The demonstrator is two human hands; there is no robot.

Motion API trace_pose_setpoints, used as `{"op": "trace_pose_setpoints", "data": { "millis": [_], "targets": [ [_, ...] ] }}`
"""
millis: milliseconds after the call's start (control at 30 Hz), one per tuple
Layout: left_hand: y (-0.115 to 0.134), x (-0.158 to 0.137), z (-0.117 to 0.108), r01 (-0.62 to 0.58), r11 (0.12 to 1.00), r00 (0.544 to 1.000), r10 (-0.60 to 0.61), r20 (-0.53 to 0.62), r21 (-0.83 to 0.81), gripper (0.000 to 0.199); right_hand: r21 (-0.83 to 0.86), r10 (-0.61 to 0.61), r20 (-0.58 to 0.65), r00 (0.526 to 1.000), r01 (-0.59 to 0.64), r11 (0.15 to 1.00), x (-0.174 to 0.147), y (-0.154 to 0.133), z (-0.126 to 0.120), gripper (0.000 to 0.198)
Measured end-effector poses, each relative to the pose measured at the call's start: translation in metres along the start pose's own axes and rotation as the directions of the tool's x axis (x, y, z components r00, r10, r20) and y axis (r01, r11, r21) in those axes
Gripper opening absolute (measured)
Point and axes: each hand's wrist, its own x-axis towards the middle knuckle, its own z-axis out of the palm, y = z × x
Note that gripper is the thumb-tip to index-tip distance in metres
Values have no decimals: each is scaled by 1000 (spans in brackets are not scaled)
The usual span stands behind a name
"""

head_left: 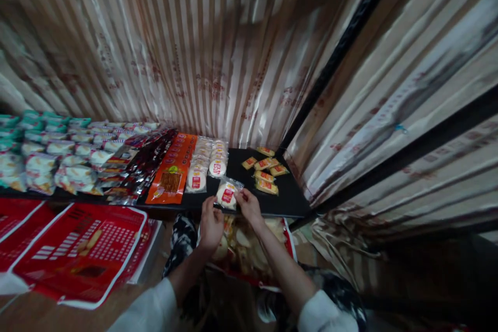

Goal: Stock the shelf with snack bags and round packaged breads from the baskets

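Note:
A clear packet with a round white cracker (pixel 226 195) and a red label is at the front edge of the black shelf (pixel 243 206). My right hand (pixel 249 208) pinches its right edge. The curled fingers of my left hand (pixel 212 224) are closed at its lower left corner. Just behind and to the left are two rows of similar round cracker packets (pixel 196 179), overlapping one another. Several small yellow packets (pixel 266 187) lie loosely on the shelf to the right.
Left along the shelf are an orange snack bag (pixel 171 179), dark shiny packets (pixel 134 166), and white (pixel 80 174) and green packets (pixel 54 122). Below, an open bag of packets (pixel 243 244) stands between my legs; red printed bags (pixel 81 254) lie left. A black post (pixel 330 72) rises at right.

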Motion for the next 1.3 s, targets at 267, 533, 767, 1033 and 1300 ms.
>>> {"op": "trace_pose_setpoints", "data": {
  "millis": [267, 533, 767, 1033, 1300],
  "targets": [
    [1, 30, 13, -95, 983, 991, 79, 105, 154, 48, -185, -46, 31, 998, 51, 981, 52, -7, 25, 27],
    [-6, 52, 25, -57, 981, 992, 34, 124, 186, 51, -331, -34, 39, 999, 45, 943, 81, -8, 34, 22],
    [-4, 62, 31, -49, 967, 987, 9, 158, 250, 54, -428, -27, 0, 1000, 24, 904, 91, -8, 41, 18],
    [-8, 67, 33, -48, 950, 988, -1, 157, 308, 52, -448, -45, -119, 992, -13, 894, 93, -1, 51, 23],
    [-4, 62, 33, -105, 934, 983, 45, 180, 340, 51, -422, -61, -133, 989, -1, 907, 88, 2, 55, 26]
  ]
}}
